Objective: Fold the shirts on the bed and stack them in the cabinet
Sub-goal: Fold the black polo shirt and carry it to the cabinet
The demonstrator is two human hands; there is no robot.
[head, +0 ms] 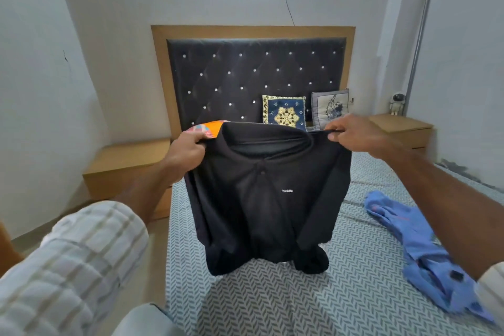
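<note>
A black polo shirt (267, 194) hangs in the air over the bed (272, 300), front facing me, with small white lettering on its chest. My left hand (185, 154) grips its left shoulder and my right hand (351, 132) grips its right shoulder. The shirt's hem bunches on the patterned sheet. A crumpled blue shirt (417, 248) lies on the right side of the bed, partly under my right forearm. No cabinet is in view.
A dark tufted headboard (245, 76) stands at the far end with two cushions (283, 113) against it. An orange patterned cloth (210, 128) peeks out behind my left hand. Wooden nightstands flank the bed: left (128, 163), right (403, 128). Floor lies to the left.
</note>
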